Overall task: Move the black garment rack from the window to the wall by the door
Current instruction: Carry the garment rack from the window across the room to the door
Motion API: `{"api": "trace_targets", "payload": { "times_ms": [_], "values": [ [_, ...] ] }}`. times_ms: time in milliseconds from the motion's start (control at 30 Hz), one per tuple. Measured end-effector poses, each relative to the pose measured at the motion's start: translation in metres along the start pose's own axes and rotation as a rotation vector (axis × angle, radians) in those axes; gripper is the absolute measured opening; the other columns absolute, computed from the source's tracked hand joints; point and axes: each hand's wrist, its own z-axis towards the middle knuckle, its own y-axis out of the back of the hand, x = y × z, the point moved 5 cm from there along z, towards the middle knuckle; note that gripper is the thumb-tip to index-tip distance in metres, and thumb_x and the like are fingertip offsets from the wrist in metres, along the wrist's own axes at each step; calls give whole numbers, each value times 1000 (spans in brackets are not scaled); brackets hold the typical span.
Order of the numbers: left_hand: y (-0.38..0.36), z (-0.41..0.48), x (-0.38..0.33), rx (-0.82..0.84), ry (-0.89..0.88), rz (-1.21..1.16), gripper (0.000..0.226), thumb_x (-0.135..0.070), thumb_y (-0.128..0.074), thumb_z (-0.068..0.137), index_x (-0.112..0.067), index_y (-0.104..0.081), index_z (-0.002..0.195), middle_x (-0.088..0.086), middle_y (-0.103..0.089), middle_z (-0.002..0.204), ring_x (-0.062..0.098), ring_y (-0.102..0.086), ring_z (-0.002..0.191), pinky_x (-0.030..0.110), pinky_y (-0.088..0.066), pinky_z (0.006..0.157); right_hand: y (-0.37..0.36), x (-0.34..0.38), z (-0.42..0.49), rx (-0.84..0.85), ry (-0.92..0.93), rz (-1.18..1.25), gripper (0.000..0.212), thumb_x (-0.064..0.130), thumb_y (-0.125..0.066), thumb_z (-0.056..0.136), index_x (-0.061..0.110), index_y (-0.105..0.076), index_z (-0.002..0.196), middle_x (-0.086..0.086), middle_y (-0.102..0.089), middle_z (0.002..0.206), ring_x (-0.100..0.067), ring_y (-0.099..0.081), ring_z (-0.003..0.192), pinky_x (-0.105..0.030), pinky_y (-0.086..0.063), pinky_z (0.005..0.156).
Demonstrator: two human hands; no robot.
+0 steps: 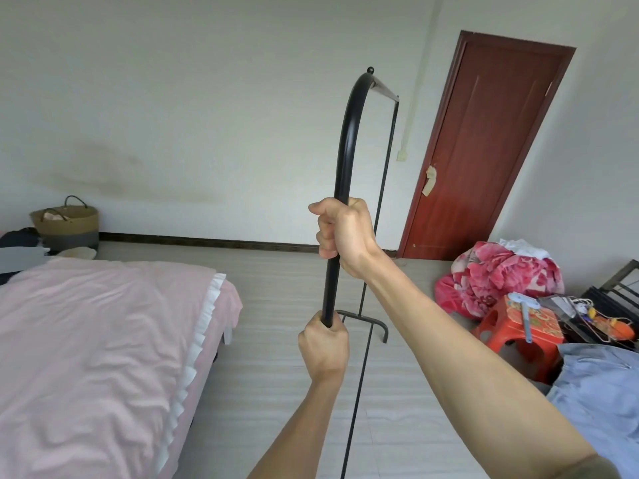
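Observation:
The black garment rack (345, 143) stands endwise right in front of me, its near upright rising through the middle of the view. My right hand (345, 233) grips that upright high up. Lower on the same pole, my left hand (323, 347) is closed around it. The top bar runs away from me to the thin far upright, and the far foot (378, 324) looks just above or on the floor. The dark red door (484, 150) is shut in the far wall to the right. White wall (224, 115) stretches left of the door.
A bed with a pink cover (96, 340) fills the left side. A woven basket (67, 223) sits by the far wall. On the right are a pink floral blanket (498, 278), a red plastic stool (518, 326) and a black wire shelf (612, 305). Pale floor (276, 392) runs between.

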Motion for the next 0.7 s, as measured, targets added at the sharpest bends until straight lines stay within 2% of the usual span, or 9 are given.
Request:
{"api": "trace_targets", "payload": {
  "times_ms": [233,467,600,700],
  "values": [
    [-65,48,-6,-14,18,-14,47,-17,-54,92,-21,-37,49,-2,-44,47,20,-43,48,31,-35,55,42,-12,69,35,5,21,56,1,-53,86,27,-27,45,5,-20,45,-14,-15,38,-22,-20,46],
    [-151,93,-11,-51,39,23,45,-19,-52,93,-17,-39,51,1,-45,48,19,-43,46,29,-33,46,106,-28,145,76,4,36,52,2,-53,86,24,-24,49,4,-20,46,-14,-15,40,-21,-21,46],
    [-190,114,-18,-52,22,19,47,-17,-53,93,-22,-37,49,-3,-43,47,18,-42,46,31,-35,53,137,-36,180,87,-3,49,54,1,-53,86,26,-25,47,5,-20,45,-13,-15,38,-20,-21,45],
    [-220,134,-18,-28,23,16,46,-18,-53,93,-21,-37,49,-2,-43,47,21,-42,47,31,-37,53,157,-41,208,83,-6,67,53,0,-53,87,25,-24,50,5,-20,46,-13,-14,40,-21,-19,47]
  ]
}}
